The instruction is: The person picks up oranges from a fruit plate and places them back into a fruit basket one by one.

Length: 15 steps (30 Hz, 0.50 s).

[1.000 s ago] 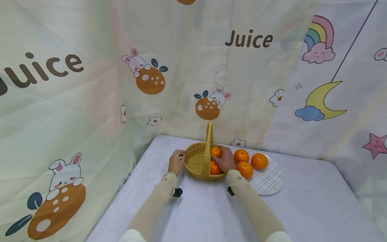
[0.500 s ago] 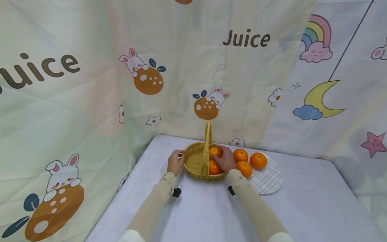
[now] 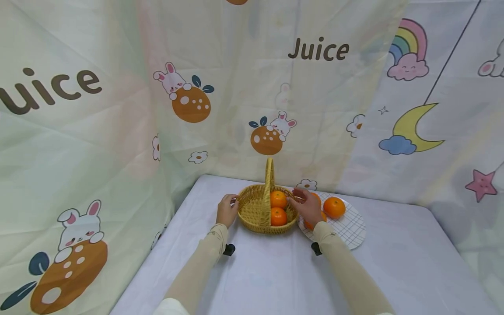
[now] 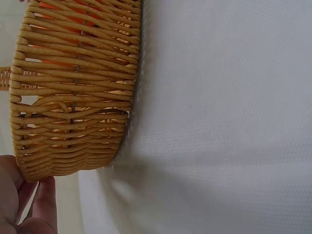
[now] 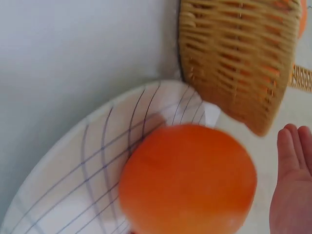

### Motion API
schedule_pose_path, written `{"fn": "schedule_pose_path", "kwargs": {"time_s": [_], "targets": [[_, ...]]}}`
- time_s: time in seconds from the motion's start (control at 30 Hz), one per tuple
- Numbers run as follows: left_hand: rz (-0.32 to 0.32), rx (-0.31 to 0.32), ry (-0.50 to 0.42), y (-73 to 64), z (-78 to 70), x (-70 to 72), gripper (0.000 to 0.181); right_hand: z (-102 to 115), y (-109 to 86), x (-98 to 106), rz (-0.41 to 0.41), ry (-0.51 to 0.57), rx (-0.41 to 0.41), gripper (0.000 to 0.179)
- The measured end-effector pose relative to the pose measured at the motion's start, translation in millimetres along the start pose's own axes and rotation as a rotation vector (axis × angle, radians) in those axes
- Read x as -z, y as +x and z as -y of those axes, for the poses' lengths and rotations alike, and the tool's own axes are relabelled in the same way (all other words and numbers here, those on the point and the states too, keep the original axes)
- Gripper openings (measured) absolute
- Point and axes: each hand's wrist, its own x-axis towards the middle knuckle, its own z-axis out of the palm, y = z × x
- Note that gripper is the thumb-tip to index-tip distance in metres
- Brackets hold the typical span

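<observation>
A woven basket (image 3: 251, 206) with a tall handle stands on the table, one orange (image 3: 278, 199) and another orange (image 3: 278, 217) lying in its right half. My left hand (image 3: 227, 211) pinches the basket's left rim; in the left wrist view the fingertips (image 4: 46, 195) meet at the wicker edge. Just past the right rim, my right hand (image 3: 310, 210) holds nothing, its fingers straight in the right wrist view. Under and beside it sits a white checked plate (image 3: 354, 229) with an uncovered orange (image 3: 334, 207). Other oranges there are partly hidden by the hand; one large orange (image 5: 187, 180) fills the right wrist view.
A white cloth covers the table (image 3: 271, 271). Printed fabric curtains (image 3: 220, 87) with rabbits and fruit rise close behind the basket and along the left side. The plate's edge lies right up against the basket's right side.
My right hand has let go of an orange in the basket and moved right, out over the plate. My left hand keeps its grip on the rim.
</observation>
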Motion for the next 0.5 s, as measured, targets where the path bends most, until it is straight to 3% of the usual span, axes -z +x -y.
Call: {"fn": "schedule_pose_path", "kwargs": {"time_s": [0.2, 0.37, 0.5], "targets": [[-0.003, 0.005, -0.004, -0.3, 0.8, 3.2, 0.023, -6, -6.5, 20, -0.011, -0.011, 0.067, 0.047], [-0.003, -0.008, 0.002, -0.2, 0.3, 0.3, 0.024, -8, -17.0, 43, 0.005, -0.039, 0.033, 0.056], [0.003, -0.006, 0.012, 0.0, -2.2, -0.4, 0.024, -12, -26.0, 56, -0.042, -0.128, 0.041, 0.065]]}}
